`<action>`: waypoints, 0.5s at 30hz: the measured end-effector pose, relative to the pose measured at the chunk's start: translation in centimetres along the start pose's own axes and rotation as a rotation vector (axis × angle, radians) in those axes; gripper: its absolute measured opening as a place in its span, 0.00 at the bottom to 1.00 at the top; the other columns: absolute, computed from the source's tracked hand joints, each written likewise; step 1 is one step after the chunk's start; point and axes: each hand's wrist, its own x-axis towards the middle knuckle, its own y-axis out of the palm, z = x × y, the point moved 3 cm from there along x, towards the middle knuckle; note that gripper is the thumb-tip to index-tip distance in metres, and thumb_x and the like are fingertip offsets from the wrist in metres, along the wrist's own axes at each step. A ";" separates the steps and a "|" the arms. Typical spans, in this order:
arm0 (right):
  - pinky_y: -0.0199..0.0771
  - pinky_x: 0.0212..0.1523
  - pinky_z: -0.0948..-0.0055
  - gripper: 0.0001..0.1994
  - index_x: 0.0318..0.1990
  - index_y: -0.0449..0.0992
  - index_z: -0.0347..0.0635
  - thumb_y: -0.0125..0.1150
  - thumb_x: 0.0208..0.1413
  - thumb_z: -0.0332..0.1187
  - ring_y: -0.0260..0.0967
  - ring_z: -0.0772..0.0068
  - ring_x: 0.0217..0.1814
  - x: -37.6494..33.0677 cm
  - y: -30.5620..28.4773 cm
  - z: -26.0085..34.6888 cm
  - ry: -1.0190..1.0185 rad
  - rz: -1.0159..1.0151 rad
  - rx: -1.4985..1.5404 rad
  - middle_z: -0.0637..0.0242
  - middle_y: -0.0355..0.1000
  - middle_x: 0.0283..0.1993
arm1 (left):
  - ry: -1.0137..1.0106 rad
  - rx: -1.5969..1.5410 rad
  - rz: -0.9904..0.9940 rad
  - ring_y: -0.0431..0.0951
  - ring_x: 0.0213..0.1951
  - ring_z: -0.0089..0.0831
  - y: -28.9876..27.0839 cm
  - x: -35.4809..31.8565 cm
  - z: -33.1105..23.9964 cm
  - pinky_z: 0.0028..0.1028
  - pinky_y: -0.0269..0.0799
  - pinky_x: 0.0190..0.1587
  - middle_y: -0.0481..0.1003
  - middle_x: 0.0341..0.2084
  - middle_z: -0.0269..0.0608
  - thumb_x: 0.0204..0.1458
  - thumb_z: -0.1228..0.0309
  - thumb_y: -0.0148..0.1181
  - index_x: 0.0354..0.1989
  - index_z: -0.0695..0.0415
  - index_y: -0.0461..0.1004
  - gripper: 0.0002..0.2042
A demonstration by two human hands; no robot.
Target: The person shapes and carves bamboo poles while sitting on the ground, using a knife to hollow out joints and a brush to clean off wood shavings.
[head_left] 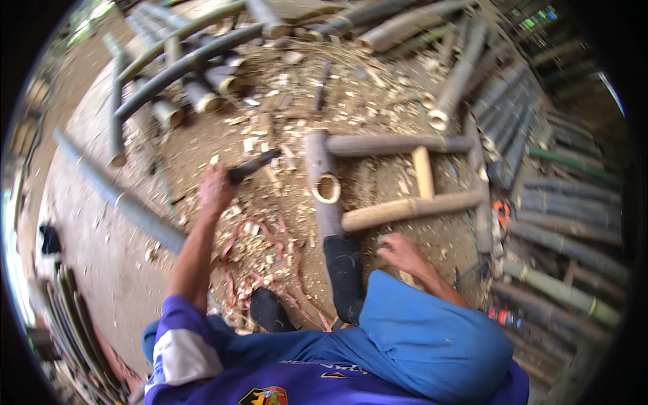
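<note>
My left hand (pixel 216 187) is closed around a short dark tool that looks like a knife (pixel 254 166), held low over the wood chips. On the ground lies a bamboo frame (pixel 405 144) with a thick post, two rails and a short pale slat (pixel 423 173) between them. A cut hole (pixel 327 189) with a pale rim shows in the post. My right hand (pixel 403 254) is just below the frame's pale near rail (pixel 412 208), fingers bent and blurred; whether it holds anything is unclear. My black-socked foot (pixel 344 273) rests at the post's near end.
Wood chips (pixel 270 233) and a reddish strap (pixel 233 253) litter the dirt floor. Another bent bamboo frame (pixel 182 67) stands at the far left. Bamboo poles (pixel 567 202) are stacked along the right. A grey pole (pixel 121 196) lies at left; a dark narrow tool (pixel 322 84) lies ahead.
</note>
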 end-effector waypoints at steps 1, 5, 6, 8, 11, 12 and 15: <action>0.73 0.50 0.52 0.16 0.42 0.78 0.36 0.61 0.54 0.41 0.73 0.45 0.47 -0.5 1.8 -0.9 -0.040 0.061 -0.019 0.46 0.75 0.40 | 0.103 -0.012 -0.052 0.75 0.42 0.52 -0.5 -0.3 -0.2 0.47 0.72 0.42 0.73 0.37 0.51 0.48 0.55 0.69 0.47 0.56 0.69 0.24; 0.71 0.51 0.50 0.14 0.36 0.77 0.37 0.61 0.53 0.41 0.72 0.46 0.48 -5.2 3.2 -1.6 -0.053 0.242 -0.238 0.50 0.74 0.39 | 0.083 -0.033 0.009 0.77 0.46 0.53 -1.1 -1.1 2.2 0.47 0.73 0.45 0.75 0.43 0.54 0.49 0.58 0.68 0.53 0.57 0.68 0.27; 0.71 0.51 0.50 0.14 0.36 0.77 0.37 0.61 0.53 0.41 0.72 0.46 0.48 -6.2 3.6 -2.2 0.001 0.221 -0.228 0.50 0.74 0.39 | 0.023 0.012 -0.008 0.76 0.49 0.53 0.1 -0.7 4.3 0.46 0.73 0.48 0.74 0.47 0.57 0.49 0.58 0.67 0.60 0.58 0.65 0.31; 0.69 0.55 0.52 0.13 0.37 0.77 0.38 0.63 0.52 0.39 0.70 0.48 0.52 -7.7 3.9 -2.3 -0.185 -0.031 -0.235 0.53 0.74 0.44 | 0.030 0.138 -0.203 0.73 0.53 0.55 1.7 -0.4 10.6 0.47 0.69 0.54 0.72 0.52 0.58 0.51 0.61 0.62 0.64 0.58 0.64 0.32; 0.66 0.59 0.54 0.14 0.45 0.76 0.38 0.63 0.54 0.36 0.67 0.50 0.57 -11.6 4.4 -3.2 -0.080 -0.062 -0.248 0.54 0.72 0.50 | -0.105 0.070 -0.261 0.68 0.57 0.58 0.4 -0.6 9.6 0.50 0.64 0.58 0.68 0.55 0.59 0.50 0.66 0.58 0.63 0.57 0.65 0.28; 0.67 0.59 0.56 0.17 0.49 0.74 0.38 0.63 0.54 0.35 0.67 0.49 0.58 -13.8 4.1 -3.5 -0.022 -0.184 -0.121 0.53 0.71 0.52 | -0.158 0.018 -0.211 0.67 0.57 0.58 0.1 -0.4 8.0 0.50 0.63 0.59 0.67 0.55 0.60 0.50 0.67 0.58 0.63 0.57 0.65 0.29; 0.69 0.55 0.54 0.17 0.47 0.73 0.37 0.63 0.52 0.35 0.68 0.45 0.54 -16.9 3.4 -7.2 0.199 -0.576 -0.029 0.51 0.71 0.50 | -0.201 0.016 -0.214 0.71 0.51 0.55 -1.5 1.4 10.4 0.47 0.66 0.54 0.70 0.49 0.60 0.44 0.71 0.57 0.62 0.58 0.68 0.30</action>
